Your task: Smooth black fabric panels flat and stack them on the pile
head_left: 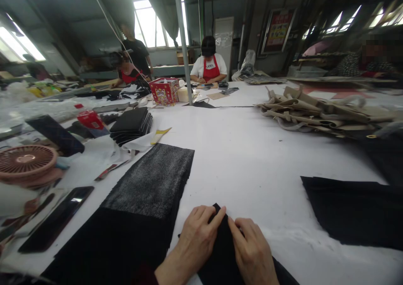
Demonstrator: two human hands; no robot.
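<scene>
A black fabric piece [222, 251] lies on the white tabletop at the lower middle, its far end coming to a corner. My left hand [197, 239] is closed on the left edge near that corner, index finger pointing across it. On the right edge, the thumb and curled fingers of my right hand [252, 249] grip the same fabric. The fingertips of both hands are close together. To the left lies a stack of black fabric [126, 234], with a speckled grey panel [154, 180] at its far end. Part of the held fabric is hidden beneath my hands.
More black fabric [352, 209] lies at right, below a heap of beige pieces [315, 113]. At left are a phone [56, 220], a pink fan [27, 161], a cutter [110, 170], folded black pieces [131, 123] and a red box [164, 92]. A co-worker [208, 64] sits across the table.
</scene>
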